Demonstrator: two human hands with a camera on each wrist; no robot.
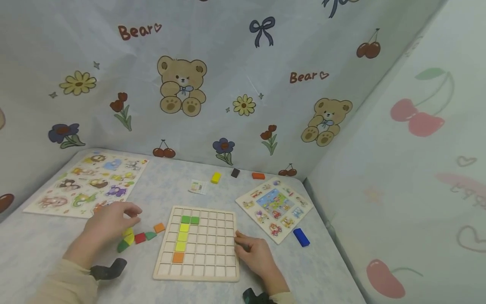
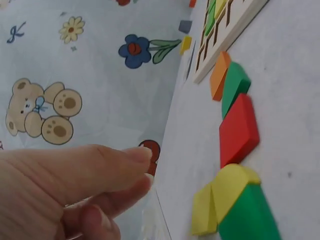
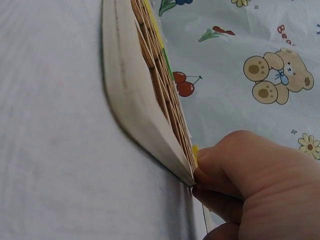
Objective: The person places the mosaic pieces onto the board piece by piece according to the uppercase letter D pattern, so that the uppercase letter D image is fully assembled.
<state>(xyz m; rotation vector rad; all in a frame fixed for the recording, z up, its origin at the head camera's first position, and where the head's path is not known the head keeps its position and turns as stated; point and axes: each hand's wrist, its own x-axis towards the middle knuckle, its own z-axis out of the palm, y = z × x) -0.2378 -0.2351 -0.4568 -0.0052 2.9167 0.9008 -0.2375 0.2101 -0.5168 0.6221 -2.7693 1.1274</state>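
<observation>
A wooden grid board (image 1: 209,272) lies on the table, with green, yellow and orange squares in some cells. At its right edge my right hand (image 1: 255,255) pinches the rim; in the right wrist view the thumb (image 3: 210,162) is against the edge. My left hand (image 1: 110,223) hovers left of the board, fingers loosely bent, with nothing visible between thumb and fingertips. Below and beside it lie a red piece (image 2: 240,130), a green piece (image 2: 235,85), an orange piece (image 2: 220,75), yellow pieces (image 2: 230,190) and another green piece (image 2: 252,217).
An animal picture board (image 1: 49,202) lies back left, and a smaller picture board (image 1: 296,232) back right. Around them are a blue block (image 1: 301,237), a yellow block (image 1: 215,177), a dark block (image 1: 235,173), an orange-red block (image 1: 258,175) and a small paper (image 1: 198,187). Patterned curtains border the table.
</observation>
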